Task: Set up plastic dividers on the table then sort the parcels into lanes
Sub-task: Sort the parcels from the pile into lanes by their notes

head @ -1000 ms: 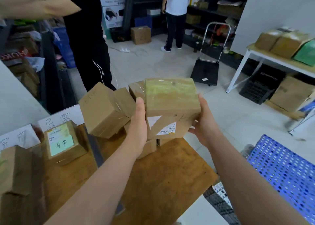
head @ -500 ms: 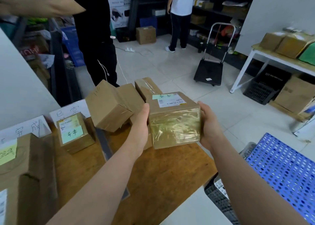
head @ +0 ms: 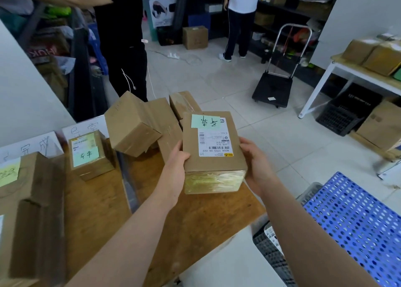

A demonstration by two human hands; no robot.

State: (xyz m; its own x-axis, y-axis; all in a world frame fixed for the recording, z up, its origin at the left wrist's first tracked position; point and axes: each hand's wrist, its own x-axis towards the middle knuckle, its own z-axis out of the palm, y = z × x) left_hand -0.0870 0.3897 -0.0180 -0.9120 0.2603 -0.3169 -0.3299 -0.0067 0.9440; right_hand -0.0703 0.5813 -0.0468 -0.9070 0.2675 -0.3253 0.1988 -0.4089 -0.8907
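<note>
Left grip [head: 176,167]: curling round left edge of held parcel [head: 213,156], thumb lying over top face. Right grip [head: 257,167]: wrapping right edge likewise, thumb on top, fingers hidden behind parcel. Holding it up over right part of wooden surface [head: 195,226], label side facing up. Showing green note [head: 205,121] with handwriting at far end of top face, white shipping label [head: 214,143] touching it on the near side; near face shining with yellowish tape. Leaning just beyond held parcel: loose pile of brown parcels [head: 134,123], one tilting on a corner, touching its neighbours. Running front to back, left of the arms: dark plastic divider [head: 128,184], splitting surface into lanes. Sitting in lane left of divider: small parcel [head: 91,156] carrying its own green slip, white handwritten signs [head: 30,143] standing behind it. Crowding near-left corner: big carton [head: 30,217], blurred. Lying low at right: blue perforated crate [head: 358,226]. Standing beyond surface: person in black [head: 123,54]; further back, person in white top [head: 242,2] facing shelves. Sitting on floor tiles: black hand trolley [head: 274,87].
</note>
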